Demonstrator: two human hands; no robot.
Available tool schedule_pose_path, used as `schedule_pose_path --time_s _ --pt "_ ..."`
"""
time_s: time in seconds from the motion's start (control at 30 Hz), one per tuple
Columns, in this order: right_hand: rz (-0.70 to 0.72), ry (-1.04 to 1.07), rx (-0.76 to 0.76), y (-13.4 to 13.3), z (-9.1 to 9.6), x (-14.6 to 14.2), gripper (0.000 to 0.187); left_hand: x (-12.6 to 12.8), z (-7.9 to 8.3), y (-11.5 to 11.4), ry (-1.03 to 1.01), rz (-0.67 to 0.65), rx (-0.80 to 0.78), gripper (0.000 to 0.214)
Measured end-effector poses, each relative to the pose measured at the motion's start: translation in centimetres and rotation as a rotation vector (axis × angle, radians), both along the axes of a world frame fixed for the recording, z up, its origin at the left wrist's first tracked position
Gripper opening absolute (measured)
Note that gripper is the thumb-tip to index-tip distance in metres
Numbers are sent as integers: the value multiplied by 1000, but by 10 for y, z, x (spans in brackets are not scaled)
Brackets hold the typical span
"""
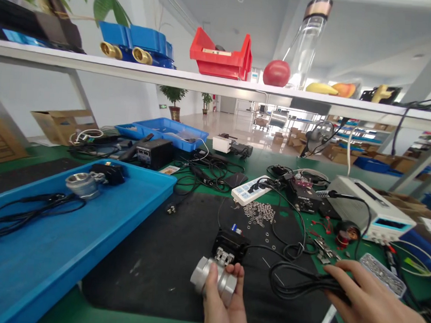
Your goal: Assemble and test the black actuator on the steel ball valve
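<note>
My left hand (225,303) is closed around a silver metal valve body (213,278) with a black box-shaped actuator (229,245) mounted on it, held just above a black mat (158,265). My right hand (370,307) grips a bundled black cable (295,283) that runs from the actuator. The cable loops lie on the mat between the two hands.
A large blue tray (87,231) at left holds another valve with actuator (90,180) and its black cord (26,208). A white power strip (252,189), a pile of small washers (259,213), a white power supply (369,207), a wrench (324,321) and tangled cables crowd the green bench.
</note>
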State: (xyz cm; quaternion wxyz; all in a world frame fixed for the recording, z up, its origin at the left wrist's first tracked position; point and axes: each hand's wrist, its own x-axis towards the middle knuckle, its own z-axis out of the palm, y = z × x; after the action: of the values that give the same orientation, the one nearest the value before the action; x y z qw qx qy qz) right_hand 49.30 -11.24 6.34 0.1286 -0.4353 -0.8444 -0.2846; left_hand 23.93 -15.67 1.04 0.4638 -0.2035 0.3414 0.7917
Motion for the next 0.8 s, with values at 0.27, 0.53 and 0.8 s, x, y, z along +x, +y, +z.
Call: schedule_pose_path --time_s 0.27,0.53,0.8 --pt "-95 4 -174 26 -43 8 37 8 -14 -15 -98 -216 -109 38" --pt "-52 131 -664 37 -60 -18 30 -1 -15 -28 -128 -576 -182 63" --pt "-28 179 -825 44 -45 -32 38 8 -29 -46 56 -690 -119 84"
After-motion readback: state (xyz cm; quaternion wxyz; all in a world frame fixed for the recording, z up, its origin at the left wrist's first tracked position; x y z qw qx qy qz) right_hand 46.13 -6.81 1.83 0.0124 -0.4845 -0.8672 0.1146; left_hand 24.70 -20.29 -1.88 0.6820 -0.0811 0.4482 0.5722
